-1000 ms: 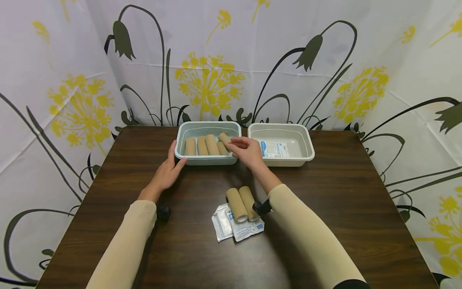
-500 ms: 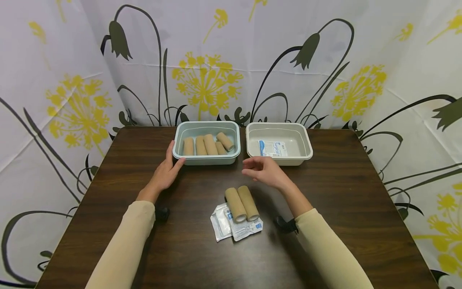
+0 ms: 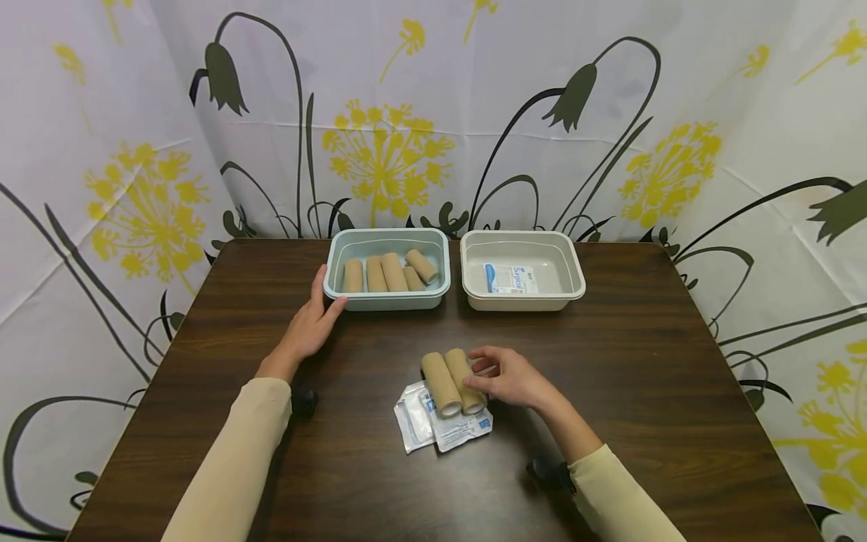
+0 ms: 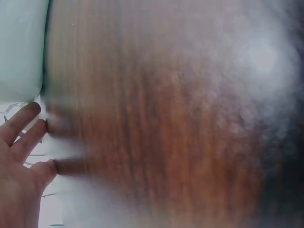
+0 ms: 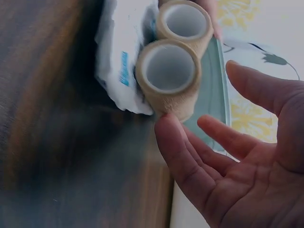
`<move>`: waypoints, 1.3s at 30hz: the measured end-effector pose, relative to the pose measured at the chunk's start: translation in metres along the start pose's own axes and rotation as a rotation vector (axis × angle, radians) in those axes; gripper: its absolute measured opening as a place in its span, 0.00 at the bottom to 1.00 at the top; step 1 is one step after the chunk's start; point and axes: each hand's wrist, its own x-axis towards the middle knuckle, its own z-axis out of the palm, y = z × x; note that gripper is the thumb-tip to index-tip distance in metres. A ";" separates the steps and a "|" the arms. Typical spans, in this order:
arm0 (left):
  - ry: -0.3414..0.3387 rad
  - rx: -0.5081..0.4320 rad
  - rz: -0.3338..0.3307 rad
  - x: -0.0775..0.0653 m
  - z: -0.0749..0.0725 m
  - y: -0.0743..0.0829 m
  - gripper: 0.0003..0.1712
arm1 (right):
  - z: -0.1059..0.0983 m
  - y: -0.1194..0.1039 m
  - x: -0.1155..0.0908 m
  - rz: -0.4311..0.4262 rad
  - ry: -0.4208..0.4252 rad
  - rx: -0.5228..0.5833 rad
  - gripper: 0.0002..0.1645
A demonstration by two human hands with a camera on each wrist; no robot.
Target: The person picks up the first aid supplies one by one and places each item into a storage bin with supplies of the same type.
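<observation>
My left hand (image 3: 308,325) rests at the left end of a pale blue bin (image 3: 386,302), thumb by its front corner. In the left wrist view its fingers (image 4: 29,140) look spread beside the bin. My right hand (image 3: 512,378) reaches around the right-hand one of two tan bandage rolls (image 3: 457,366) with hollow white cores. In the right wrist view, thumb and fingers stand apart; one fingertip (image 5: 166,130) meets or nearly meets the roll's edge. The other bandage roll (image 3: 440,380) lies alongside. Both lie on white packets (image 3: 415,418) with blue print.
Several tan rolls (image 3: 393,272) lie inside the blue bin. Right of it, a cream bin (image 3: 561,260) holds a flat packet printed "Surgical" (image 3: 511,278). Both bins stand at the back of the dark wooden table (image 3: 325,467), before a flowered curtain (image 3: 501,173).
My right hand has left a tan roll in the blue bin, passed back over the table, and come down beside the two rolls on the packets. My left hand stays at the bin.
</observation>
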 end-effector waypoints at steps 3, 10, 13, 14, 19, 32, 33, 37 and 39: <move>0.002 0.001 -0.003 0.000 0.001 0.000 0.44 | 0.004 0.003 -0.001 0.017 0.011 -0.013 0.30; 0.001 -0.001 -0.011 -0.001 0.001 0.001 0.43 | 0.010 0.010 0.000 0.014 0.010 -0.056 0.34; 0.004 -0.008 -0.009 -0.001 0.002 0.001 0.44 | 0.011 0.012 0.000 0.012 0.011 -0.034 0.35; 0.006 -0.009 -0.008 -0.001 0.002 0.001 0.43 | 0.011 0.012 0.001 0.011 0.013 -0.030 0.35; 0.009 -0.004 -0.006 -0.002 0.002 0.001 0.44 | 0.013 0.013 0.001 0.020 0.031 -0.020 0.35; 0.012 -0.004 -0.005 -0.002 0.001 0.003 0.44 | 0.010 0.019 -0.001 0.038 0.018 0.120 0.35; 0.012 -0.005 -0.005 -0.002 0.001 0.002 0.44 | 0.010 0.019 -0.001 0.039 0.021 0.127 0.35; 0.011 -0.008 -0.006 -0.003 0.001 0.002 0.44 | 0.010 0.019 -0.001 0.049 0.033 0.141 0.35; 0.014 -0.008 -0.004 -0.003 0.002 0.001 0.44 | 0.010 0.019 -0.001 0.053 0.038 0.144 0.35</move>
